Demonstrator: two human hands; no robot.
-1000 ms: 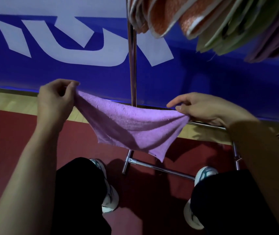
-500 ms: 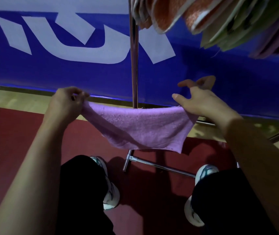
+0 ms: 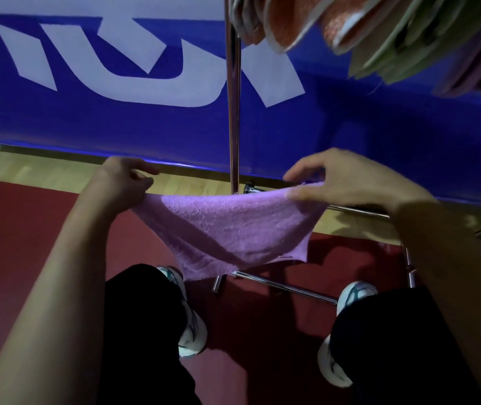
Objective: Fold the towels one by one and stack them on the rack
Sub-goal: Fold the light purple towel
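Hands [image 3: 125, 182] at purple towel's [image 3: 227, 229] ends

Purple towel [image 3: 227, 229] sagging mid-air, folded; stacked towels [image 3: 365, 30] on rack [image 3: 232, 112].

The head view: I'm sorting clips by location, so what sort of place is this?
Probably an indoor sports hall or court. A blue padded barrier with large white lettering runs along a floor of pale wood strip and red surface, and a metal rack holds many towels.
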